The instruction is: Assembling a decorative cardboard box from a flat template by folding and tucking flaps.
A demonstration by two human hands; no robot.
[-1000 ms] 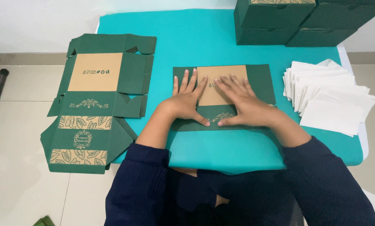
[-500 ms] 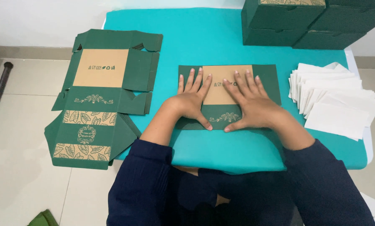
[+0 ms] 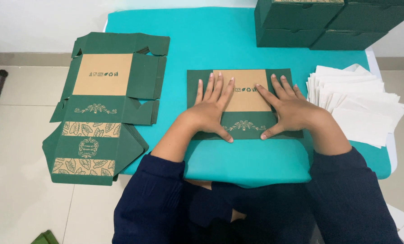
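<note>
**On the teal table, both palms flat on a folded box blank**

Near the teal table's point(image 3: 220, 40) front edge lies a folded green-and-kraft box blank point(image 3: 244, 97). The left hand point(image 3: 212, 108) and right hand point(image 3: 288, 107) press on it, fingers spread open and gripping nothing, thumbs angled toward its leaf-printed strip. Left of the table, seemingly on the floor, lie unfolded blanks point(image 3: 107, 104). White paper sheets point(image 3: 360, 104) sit at its right edge, assembled green boxes point(image 3: 328, 22) at its far corner.
</note>
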